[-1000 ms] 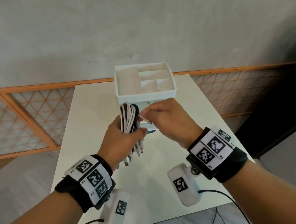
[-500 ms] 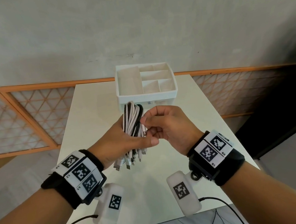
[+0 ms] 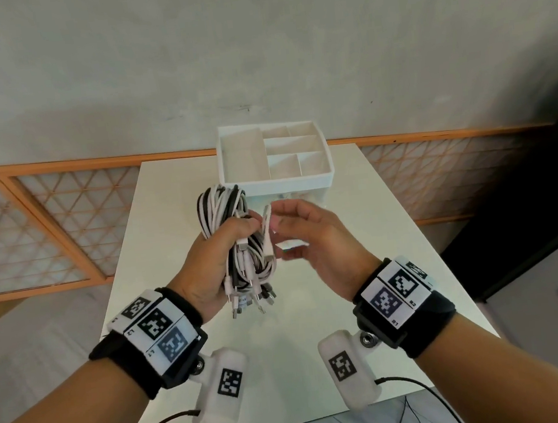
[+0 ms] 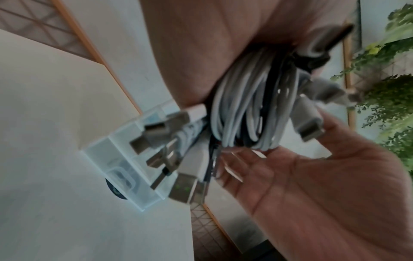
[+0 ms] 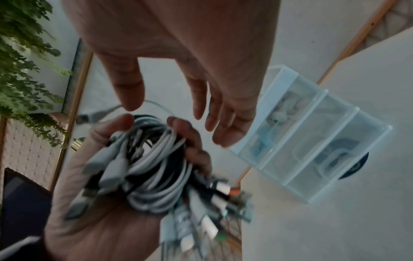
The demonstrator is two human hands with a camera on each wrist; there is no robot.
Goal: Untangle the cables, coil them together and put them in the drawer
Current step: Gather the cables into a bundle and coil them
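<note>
My left hand [image 3: 218, 252] grips a coil of white and black cables [image 3: 222, 210] upright above the table, thumb across the front. Several plug ends hang below the fist. The coil [image 4: 243, 113] fills the left wrist view and shows in the palm [image 5: 152, 159] in the right wrist view. Just right of the coil, my right hand [image 3: 293, 230] has relaxed, spread fingers [image 5: 223, 109] and holds nothing. One loose white plug end [image 3: 266, 230] stands beside its fingertips. The white drawer unit [image 3: 325, 175] stands behind the hands, its clear drawers [image 5: 312, 141] shut.
A white table [image 3: 393, 233] carries the drawer unit at its far middle. Its top tray has several open compartments [image 3: 241, 156]. A dark round object [image 5: 357, 169] lies under the unit. A grey wall and orange lattice panels [image 3: 48, 228] lie behind; a green plant [image 5: 26, 61] to one side.
My right hand has let go of the cable end it pinched and opened. The left hand has raised and tilted the coil, with more plug ends hanging free.
</note>
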